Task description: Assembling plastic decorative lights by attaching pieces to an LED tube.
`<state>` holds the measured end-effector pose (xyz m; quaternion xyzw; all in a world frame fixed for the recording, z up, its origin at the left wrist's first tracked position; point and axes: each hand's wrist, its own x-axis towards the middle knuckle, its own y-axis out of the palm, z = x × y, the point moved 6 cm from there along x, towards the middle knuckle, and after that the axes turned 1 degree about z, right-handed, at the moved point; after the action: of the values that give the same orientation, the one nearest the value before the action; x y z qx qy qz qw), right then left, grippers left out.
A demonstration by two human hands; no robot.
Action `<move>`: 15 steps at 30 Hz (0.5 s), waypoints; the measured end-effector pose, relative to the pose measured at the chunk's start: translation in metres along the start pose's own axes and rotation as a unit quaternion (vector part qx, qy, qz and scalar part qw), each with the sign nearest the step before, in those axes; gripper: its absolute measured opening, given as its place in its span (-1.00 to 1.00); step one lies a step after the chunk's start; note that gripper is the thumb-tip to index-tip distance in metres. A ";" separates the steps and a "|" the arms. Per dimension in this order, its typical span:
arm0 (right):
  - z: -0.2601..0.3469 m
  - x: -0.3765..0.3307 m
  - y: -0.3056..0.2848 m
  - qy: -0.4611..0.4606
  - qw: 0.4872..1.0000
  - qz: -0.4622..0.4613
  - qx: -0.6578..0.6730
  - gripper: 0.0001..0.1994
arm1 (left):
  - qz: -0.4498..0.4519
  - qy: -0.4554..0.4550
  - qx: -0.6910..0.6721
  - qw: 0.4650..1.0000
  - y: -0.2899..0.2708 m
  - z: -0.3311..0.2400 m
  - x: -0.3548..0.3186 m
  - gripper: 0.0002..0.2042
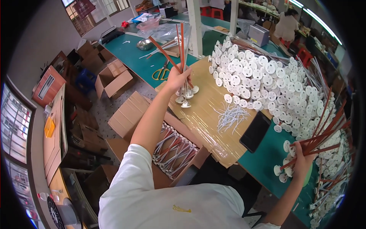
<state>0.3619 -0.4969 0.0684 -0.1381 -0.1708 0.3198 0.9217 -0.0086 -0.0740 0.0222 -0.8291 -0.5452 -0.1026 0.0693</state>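
My left hand (177, 79) is closed round a small bunch of brown and pale sticks (182, 47) above the cardboard sheet (204, 126). Their white round disc ends (185, 104) hang below the fist. At the right, my right hand (303, 162) grips several brown sticks (324, 138), whose white discs point left. It is beside a big heap of white-disc sticks (251, 72) that runs along the table. A dark phone (256, 131) and a loose bundle of thin white ties (230, 118) lie between my hands.
An open carton (200, 157) holding bundled sticks stands below the table edge, under my left arm. Yellow-handled scissors (161, 72) and a metal bowl (145, 44) are on the green table (127, 51). A white post (194, 28) rises behind. Another person (288, 24) sits far right.
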 end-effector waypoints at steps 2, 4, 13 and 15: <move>-0.001 -0.001 0.002 0.011 1.000 -0.021 -0.006 -0.82 | -0.007 -0.031 -0.009 0.999 -0.004 0.002 0.014 -0.84; -0.002 0.003 0.004 0.022 1.000 -0.004 -0.004 -0.82 | 0.068 -0.129 -0.115 0.983 0.003 0.013 0.021 -0.86; -0.033 0.002 0.004 0.060 0.997 -0.034 0.027 -0.86 | 0.175 -0.321 -0.166 0.916 0.019 0.072 0.038 -0.86; -0.041 0.002 0.002 0.071 0.997 -0.020 0.023 -0.88 | 0.176 -0.352 -0.116 0.912 0.005 0.085 0.055 -0.83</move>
<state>0.3789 -0.4997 0.0312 -0.1358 -0.1005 0.2948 0.9405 0.0252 -0.0082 -0.0467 -0.8962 -0.3639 0.1469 -0.2067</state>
